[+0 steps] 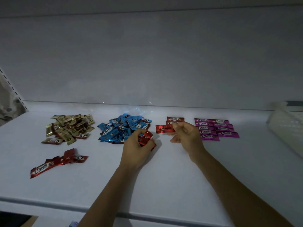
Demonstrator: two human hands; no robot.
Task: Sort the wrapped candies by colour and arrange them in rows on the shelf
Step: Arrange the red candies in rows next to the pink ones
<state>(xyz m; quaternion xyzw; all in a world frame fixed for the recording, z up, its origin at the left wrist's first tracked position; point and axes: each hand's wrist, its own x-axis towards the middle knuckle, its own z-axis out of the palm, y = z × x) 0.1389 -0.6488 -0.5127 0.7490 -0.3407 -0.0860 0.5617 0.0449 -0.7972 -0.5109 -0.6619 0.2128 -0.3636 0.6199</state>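
On the white shelf point(164, 177) lie a gold candy pile point(70, 126), a blue candy pile point(121, 127) and purple candies point(214, 128) set in two neat rows. Two red candies point(175, 119) lie stacked in a row between blue and purple. My right hand point(186, 136) pinches a third red candy point(164, 129) just below them. My left hand point(139, 145) grips a bunch of red candies point(146, 138) in front of the blue pile. A few loose red candies point(57, 161) lie at the front left.
A pale mesh-like object point(287, 128) rests on the shelf at the far right. The shelf's back wall rises behind the piles. A slotted upright point(14, 90) stands at the left. The shelf's front edge point(98, 208) runs under my forearms.
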